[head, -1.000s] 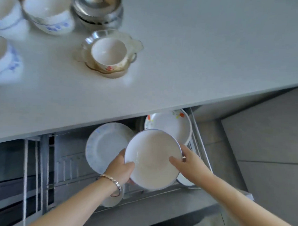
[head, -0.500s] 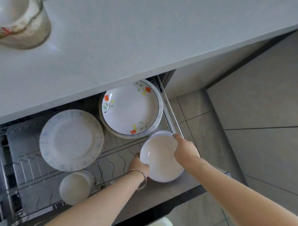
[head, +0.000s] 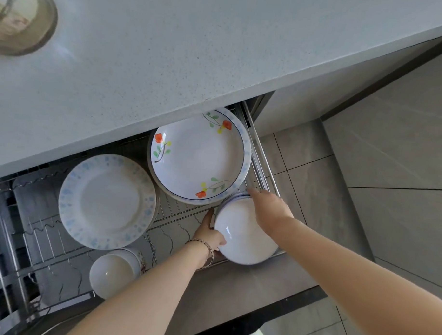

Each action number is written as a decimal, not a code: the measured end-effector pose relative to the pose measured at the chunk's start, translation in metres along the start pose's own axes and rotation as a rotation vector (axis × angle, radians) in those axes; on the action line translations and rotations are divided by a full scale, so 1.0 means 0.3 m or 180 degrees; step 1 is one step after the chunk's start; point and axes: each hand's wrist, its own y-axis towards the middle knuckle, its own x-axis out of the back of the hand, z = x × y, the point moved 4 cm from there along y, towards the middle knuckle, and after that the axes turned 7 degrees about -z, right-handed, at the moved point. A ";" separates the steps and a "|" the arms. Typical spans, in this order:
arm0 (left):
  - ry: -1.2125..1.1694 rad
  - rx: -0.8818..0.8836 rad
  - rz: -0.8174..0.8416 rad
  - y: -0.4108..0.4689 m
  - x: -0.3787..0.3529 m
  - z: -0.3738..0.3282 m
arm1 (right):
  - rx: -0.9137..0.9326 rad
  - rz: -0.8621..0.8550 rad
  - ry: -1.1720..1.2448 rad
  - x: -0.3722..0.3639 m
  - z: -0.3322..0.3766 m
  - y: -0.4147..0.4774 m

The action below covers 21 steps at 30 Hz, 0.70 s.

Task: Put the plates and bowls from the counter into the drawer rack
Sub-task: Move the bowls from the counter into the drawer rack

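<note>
A white bowl point(head: 240, 233) sits low in the front right corner of the wire drawer rack point(head: 173, 213), on top of other bowls whose rims show at its far edge. My left hand point(head: 210, 236) grips its left rim and my right hand point(head: 268, 206) holds its far right rim. Behind it stands a stack topped by a flowered plate point(head: 197, 156). To the left lies a blue-speckled plate point(head: 106, 201), with a small white bowl point(head: 112, 275) in front of it.
The grey counter point(head: 169, 52) overhangs the back of the drawer. A glass dish holding a cup point(head: 19, 17) stands at its far left, partly out of frame. The drawer's metal side rail point(head: 261, 153) runs on the right, with tiled floor point(head: 376, 198) beyond.
Both hands have carried the white bowl down from in front of the counter edge into the rack's front right corner. The view has dropped and swung right.
</note>
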 end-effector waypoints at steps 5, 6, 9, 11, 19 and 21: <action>-0.0155 -0.0131 0.0093 0.036 -0.014 0.013 | 0.0036 0.0146 0.0022 -0.008 0.003 0.049; -0.0203 -0.0121 0.0136 0.041 -0.017 0.020 | 0.0049 0.0152 -0.0047 -0.006 0.002 0.050; -0.0350 -0.0030 0.0282 0.042 -0.027 0.024 | 0.0011 0.0180 -0.0210 0.013 -0.007 0.053; -0.0387 0.0016 0.0346 0.045 -0.031 0.024 | -0.0011 0.0215 -0.0243 0.019 -0.009 0.062; 0.0315 -0.0092 0.0270 -0.008 -0.033 -0.024 | -0.0362 0.0369 -0.0688 0.022 0.029 0.060; 0.0361 -0.0050 0.0179 -0.023 -0.008 -0.026 | -0.0340 0.0248 -0.0875 0.033 0.051 0.047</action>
